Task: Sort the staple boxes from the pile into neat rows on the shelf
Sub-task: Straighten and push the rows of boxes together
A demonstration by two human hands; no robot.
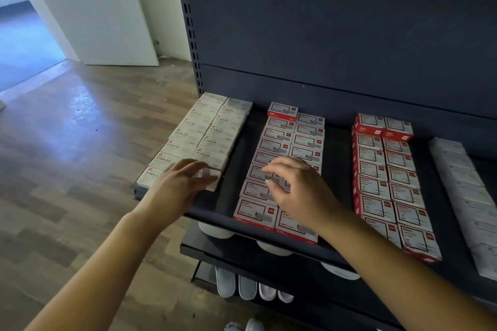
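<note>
Both forearms bare; no sleeves, rings visible.

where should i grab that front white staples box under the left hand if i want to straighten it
Pinch the front white staples box by its short ends, coming from above and the shelf's open front. It lies flat, a neighbour tight on its left and another behind, so only the front edge and right end are free. The left hand already rests over it.

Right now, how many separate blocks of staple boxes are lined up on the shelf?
4: a cream block at the left end, under the left hand; a red-and-white block under the right hand; another red-and-white block farther right; a pale row at the right edge, partly cut off.
</note>
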